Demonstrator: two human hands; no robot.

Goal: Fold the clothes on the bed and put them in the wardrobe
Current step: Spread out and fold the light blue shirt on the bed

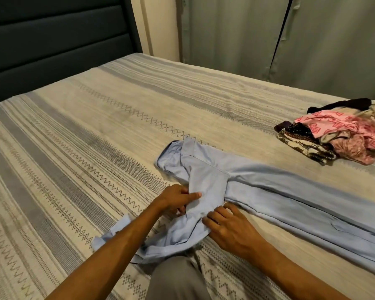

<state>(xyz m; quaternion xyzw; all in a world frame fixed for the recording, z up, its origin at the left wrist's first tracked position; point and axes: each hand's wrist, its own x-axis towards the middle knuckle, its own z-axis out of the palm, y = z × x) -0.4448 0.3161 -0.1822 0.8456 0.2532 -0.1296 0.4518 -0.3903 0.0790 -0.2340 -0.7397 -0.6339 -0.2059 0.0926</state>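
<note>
Here, the bed (78, 135) fills the view, its woven cover striped grey & cream w/ zigzag bands; a padded dark headboard (52, 40) stands at its far left end; near the bed's front edge lies a long, smooth light-blue shirt (290, 191), body folded narrow, collar toward the headboard; a crumpled pile of clothes (338, 135), pink & brown prints, sits on the bed's far right; left hand (178, 199) pinches a sleeve fold; right hand (227, 228) rests flat, fingers spread, on the cloth.
</note>
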